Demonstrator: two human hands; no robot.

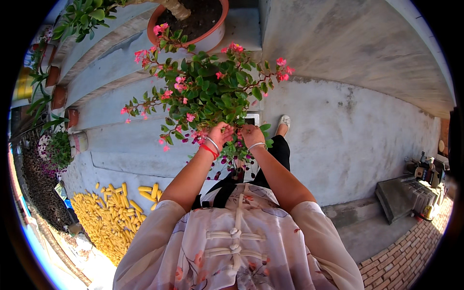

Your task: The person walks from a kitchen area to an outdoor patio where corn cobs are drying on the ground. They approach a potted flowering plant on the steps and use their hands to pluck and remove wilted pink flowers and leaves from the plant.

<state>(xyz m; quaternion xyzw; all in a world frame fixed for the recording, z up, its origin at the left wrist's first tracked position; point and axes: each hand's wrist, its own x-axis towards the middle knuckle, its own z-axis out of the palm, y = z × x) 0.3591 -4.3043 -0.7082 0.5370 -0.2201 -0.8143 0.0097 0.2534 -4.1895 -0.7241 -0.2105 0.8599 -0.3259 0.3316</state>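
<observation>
A bushy plant with glossy green leaves and pink flowers spreads out in front of me. Both my hands are at its near edge, close together. My left hand, with a silver bangle and a red cord at the wrist, is closed with curled fingers among the blooms. Just to its right, my right hand bends downward, its fingers pressed together; a silver bangle circles that wrist. What either hand pinches is too small to make out. Below them hang small purple flowers, partly behind my forearms.
A large terracotta-coloured pot with a thick-trunked plant stands beyond, on grey steps. Yellow corn cobs lie at lower left. Smaller potted plants line the left side. My shoe rests on concrete; a stone block sits at right.
</observation>
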